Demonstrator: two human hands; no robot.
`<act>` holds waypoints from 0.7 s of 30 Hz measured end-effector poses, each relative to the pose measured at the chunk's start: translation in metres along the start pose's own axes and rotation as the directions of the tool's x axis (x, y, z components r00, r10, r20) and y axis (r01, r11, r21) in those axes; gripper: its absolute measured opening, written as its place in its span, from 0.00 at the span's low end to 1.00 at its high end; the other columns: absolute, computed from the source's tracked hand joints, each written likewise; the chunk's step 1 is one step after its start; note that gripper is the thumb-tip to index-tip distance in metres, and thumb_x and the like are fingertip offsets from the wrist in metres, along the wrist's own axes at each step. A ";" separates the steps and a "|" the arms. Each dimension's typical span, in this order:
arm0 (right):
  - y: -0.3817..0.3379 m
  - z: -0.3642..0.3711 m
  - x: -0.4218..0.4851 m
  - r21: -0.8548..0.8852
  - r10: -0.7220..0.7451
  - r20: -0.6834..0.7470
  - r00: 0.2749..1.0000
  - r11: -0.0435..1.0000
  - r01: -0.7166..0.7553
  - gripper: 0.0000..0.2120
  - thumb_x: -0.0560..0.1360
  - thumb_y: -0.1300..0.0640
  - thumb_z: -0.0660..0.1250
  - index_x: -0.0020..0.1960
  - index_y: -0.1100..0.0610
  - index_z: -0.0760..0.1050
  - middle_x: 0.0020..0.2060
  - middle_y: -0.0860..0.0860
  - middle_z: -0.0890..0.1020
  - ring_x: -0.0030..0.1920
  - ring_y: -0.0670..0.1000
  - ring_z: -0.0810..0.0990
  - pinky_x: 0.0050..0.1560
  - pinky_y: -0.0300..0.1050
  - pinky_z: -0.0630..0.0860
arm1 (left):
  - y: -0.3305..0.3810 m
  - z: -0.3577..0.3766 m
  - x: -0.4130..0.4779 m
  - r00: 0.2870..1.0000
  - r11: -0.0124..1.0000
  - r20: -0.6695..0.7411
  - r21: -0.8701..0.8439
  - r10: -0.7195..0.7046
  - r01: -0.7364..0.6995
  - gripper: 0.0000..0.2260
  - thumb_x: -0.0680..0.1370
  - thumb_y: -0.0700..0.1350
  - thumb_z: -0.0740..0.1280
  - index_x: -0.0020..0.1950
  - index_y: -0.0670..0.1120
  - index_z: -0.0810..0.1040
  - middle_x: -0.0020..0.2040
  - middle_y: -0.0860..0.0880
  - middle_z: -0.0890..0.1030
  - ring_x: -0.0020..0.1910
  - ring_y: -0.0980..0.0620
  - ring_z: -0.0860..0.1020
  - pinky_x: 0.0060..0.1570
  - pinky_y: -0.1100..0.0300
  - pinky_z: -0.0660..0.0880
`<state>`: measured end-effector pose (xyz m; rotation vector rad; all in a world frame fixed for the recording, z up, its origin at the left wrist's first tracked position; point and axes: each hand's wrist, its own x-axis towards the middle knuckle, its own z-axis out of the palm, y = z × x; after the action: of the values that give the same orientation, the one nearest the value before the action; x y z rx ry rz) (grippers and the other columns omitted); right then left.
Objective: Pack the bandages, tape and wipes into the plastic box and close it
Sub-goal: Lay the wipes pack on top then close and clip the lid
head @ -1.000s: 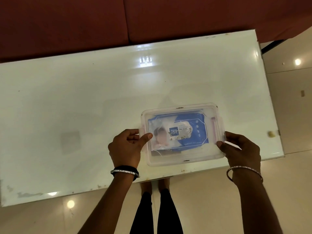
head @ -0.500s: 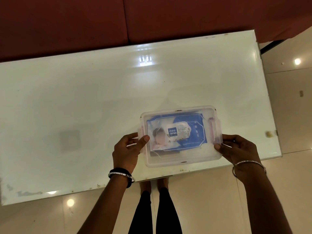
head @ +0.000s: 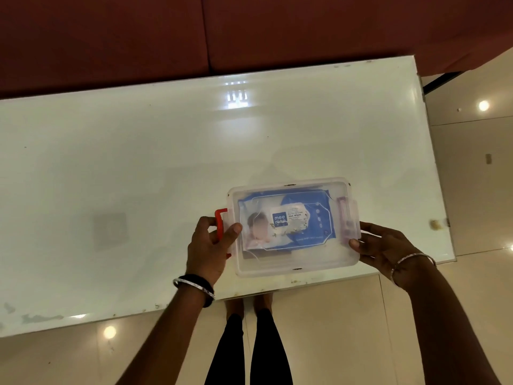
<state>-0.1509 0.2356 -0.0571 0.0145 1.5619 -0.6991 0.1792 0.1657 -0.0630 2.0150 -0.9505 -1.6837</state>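
Observation:
A clear plastic box (head: 299, 259) with its lid on lies near the front edge of the white table (head: 138, 162). Through the lid I see a blue pack of wet wipes (head: 286, 218); what lies under it is hidden. My left hand (head: 211, 245) grips the red latch (head: 220, 223) at the box's left end, which stands swung out from the side, thumb on the lid. My right hand (head: 383, 245) holds the box's right end, fingertips beneath the clear-pink right latch (head: 349, 218), which lies flat against the box.
A dark red sofa (head: 194, 31) runs along the table's far edge. The table's front edge (head: 277, 287) is just below the box, with tiled floor and my legs (head: 247, 348) beneath. A small fitting (head: 435, 224) sits at the table's right edge.
The left latch has swung outward and now shows red in my left hand. The box and both hands have barely shifted.

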 end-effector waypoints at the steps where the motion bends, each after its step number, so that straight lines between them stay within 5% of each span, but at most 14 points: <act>1: -0.001 -0.001 0.001 -0.004 0.014 0.009 1.000 1.000 -0.014 0.27 0.58 0.69 0.74 0.56 0.59 0.79 0.47 0.57 0.87 0.45 0.51 0.87 0.40 0.44 0.84 | -0.001 0.005 -0.004 0.992 0.989 -0.082 0.121 0.099 -0.088 0.15 0.73 0.53 0.71 0.53 0.49 0.71 0.40 0.49 0.83 0.40 0.49 0.83 0.41 0.51 0.81; 4: -0.003 -0.002 0.004 -0.011 0.051 0.054 0.997 0.999 -0.051 0.24 0.57 0.69 0.73 0.52 0.58 0.83 0.48 0.56 0.87 0.46 0.51 0.87 0.39 0.45 0.83 | -0.001 0.015 -0.014 0.925 0.906 -0.223 0.366 0.308 -0.214 0.17 0.75 0.55 0.68 0.56 0.45 0.70 0.37 0.48 0.81 0.32 0.48 0.80 0.31 0.65 0.72; 9: -0.003 -0.003 0.008 0.009 0.084 0.106 0.991 0.996 -0.085 0.22 0.59 0.70 0.72 0.52 0.58 0.84 0.48 0.55 0.87 0.46 0.50 0.87 0.39 0.46 0.83 | 0.007 0.031 -0.025 0.864 0.779 -0.254 0.587 0.435 -0.220 0.16 0.78 0.52 0.63 0.54 0.40 0.69 0.34 0.52 0.74 0.26 0.46 0.77 0.26 0.69 0.64; 16: -0.004 -0.001 0.005 -0.015 0.073 0.102 0.992 0.997 -0.072 0.22 0.63 0.72 0.71 0.55 0.60 0.82 0.49 0.55 0.87 0.48 0.52 0.86 0.43 0.46 0.83 | 0.008 0.035 -0.028 0.849 0.756 -0.255 0.613 0.463 -0.228 0.18 0.78 0.53 0.59 0.54 0.37 0.70 0.32 0.51 0.73 0.26 0.42 0.80 0.27 0.66 0.65; 21: -0.009 0.013 -0.002 -0.086 -0.054 -0.064 0.997 0.995 0.048 0.18 0.66 0.78 0.70 0.49 0.59 0.83 0.47 0.57 0.87 0.45 0.53 0.86 0.43 0.43 0.84 | 0.008 0.033 -0.028 0.841 0.749 -0.260 0.621 0.475 -0.231 0.18 0.78 0.52 0.60 0.54 0.36 0.70 0.31 0.50 0.73 0.22 0.50 0.69 0.25 0.71 0.59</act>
<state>-0.1428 0.2233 -0.0508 -0.0660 1.6593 -0.6774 0.1432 0.1839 -0.0454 2.1977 -1.6956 -0.7619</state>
